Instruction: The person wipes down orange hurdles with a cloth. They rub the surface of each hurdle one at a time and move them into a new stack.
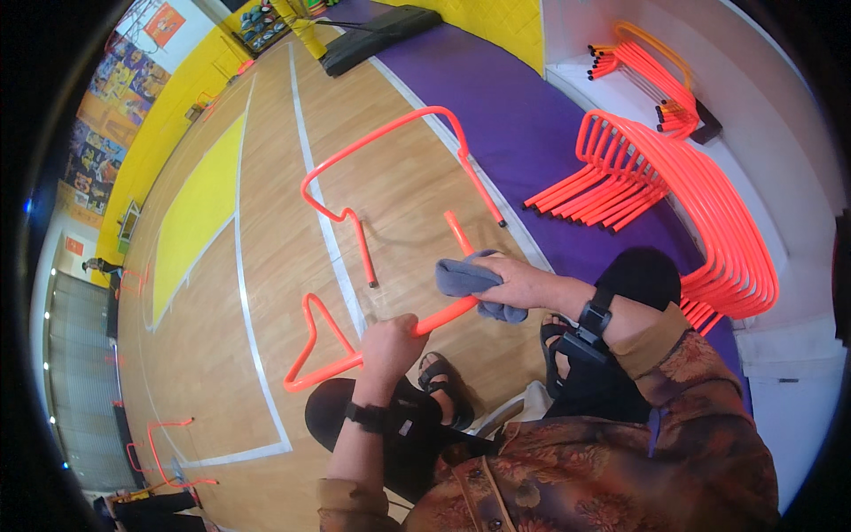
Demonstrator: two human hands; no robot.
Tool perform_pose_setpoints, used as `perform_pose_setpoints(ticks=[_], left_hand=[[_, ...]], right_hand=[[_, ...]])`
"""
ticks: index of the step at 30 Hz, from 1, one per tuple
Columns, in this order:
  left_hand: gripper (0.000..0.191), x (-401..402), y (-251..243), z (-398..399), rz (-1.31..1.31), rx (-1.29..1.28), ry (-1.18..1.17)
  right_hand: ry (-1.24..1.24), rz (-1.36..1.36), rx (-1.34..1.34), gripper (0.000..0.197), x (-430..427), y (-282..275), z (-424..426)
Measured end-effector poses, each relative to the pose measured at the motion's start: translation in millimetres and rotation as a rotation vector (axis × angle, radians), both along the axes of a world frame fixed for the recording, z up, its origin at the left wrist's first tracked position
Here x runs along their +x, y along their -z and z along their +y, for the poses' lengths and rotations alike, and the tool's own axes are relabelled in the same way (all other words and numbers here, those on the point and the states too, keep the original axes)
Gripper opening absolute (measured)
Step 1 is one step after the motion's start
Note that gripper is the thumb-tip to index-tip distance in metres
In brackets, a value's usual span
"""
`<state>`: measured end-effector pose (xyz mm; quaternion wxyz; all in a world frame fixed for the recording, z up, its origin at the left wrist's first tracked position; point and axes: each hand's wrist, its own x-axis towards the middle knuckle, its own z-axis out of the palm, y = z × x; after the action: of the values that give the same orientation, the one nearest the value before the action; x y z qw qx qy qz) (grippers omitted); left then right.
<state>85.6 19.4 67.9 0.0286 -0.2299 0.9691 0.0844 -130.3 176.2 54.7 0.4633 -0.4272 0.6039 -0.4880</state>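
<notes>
Across my lap I hold an orange plastic training hurdle (326, 370), tilted, with its bent leg to the left. My left hand (393, 346) is closed around its bar. My right hand (515, 279) presses a grey cloth (465, 278) around the same hurdle near its right bend. One end of that hurdle's leg sticks out beyond the cloth. A second orange hurdle (379, 143) with black end caps stands on the wooden floor just ahead, apart from my hands.
To my right, a nested row of several orange hurdles (721, 199) stands on the purple floor strip (498, 126). More hurdles (655, 66) lie on a white ledge behind. A black basketball stand base (379, 36) is at the far end. Another person (156, 511) is at lower left.
</notes>
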Motion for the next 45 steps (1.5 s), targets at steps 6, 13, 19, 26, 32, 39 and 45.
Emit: perform_pose_setpoints(ticks=[6,13,19,26,32,39,45], left_hand=[[0.024,17.0,-25.2,-0.8,0.268,-0.06,0.018],[0.026,53.2,-64.1,-1.7,0.479,0.054,-0.156],[0.031,82.4,-100.4,9.3,0.478,-0.08,-0.032],[0.033,91.0,-117.6,12.5,0.5,-0.2,0.023],[0.025,83.4,-116.9,3.9,0.53,-0.155,-0.112],[0.02,71.3,-113.5,4.7,0.491,-0.001,-0.177],[0.02,45.2,-80.9,-5.6,0.357,-0.181,-0.015]], right_hand=[[0.04,-0.024,0.078,0.03,-15.2,16.0,-3.4],[0.008,0.345,0.152,0.034,-27.6,69.1,-11.6],[0.322,0.669,-0.217,0.034,-24.9,78.9,-28.3],[0.483,-0.225,0.097,0.026,-25.7,68.6,-39.1],[0.533,-0.663,0.005,0.027,-18.0,48.8,-25.4],[0.437,-0.675,-0.024,0.027,-12.3,28.4,-15.6],[0.364,-0.543,-0.068,0.029,5.4,24.4,-11.9]])
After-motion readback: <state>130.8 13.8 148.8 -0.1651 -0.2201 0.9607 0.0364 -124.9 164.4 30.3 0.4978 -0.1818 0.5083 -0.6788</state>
